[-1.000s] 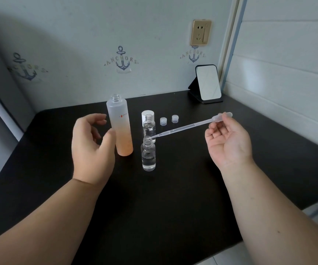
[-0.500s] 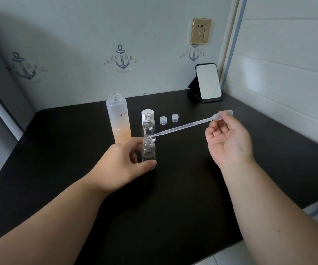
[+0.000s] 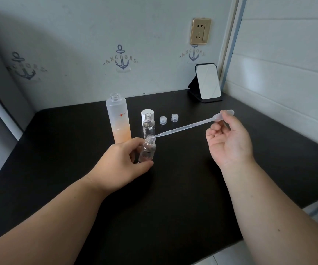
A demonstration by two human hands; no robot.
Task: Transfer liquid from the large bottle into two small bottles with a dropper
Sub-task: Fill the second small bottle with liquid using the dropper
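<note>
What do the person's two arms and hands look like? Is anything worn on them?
Both forearms are bare, with no sleeve in view. The left hand and the right hand wear no glove, ring, watch or bracelet that shows. A small dark spot marks the right forearm.

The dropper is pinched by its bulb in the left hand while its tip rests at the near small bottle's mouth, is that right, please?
Not quite: the head view shows the right hand pinching the dropper by its bulb; the tip does sit at the near small bottle mouth.
</note>
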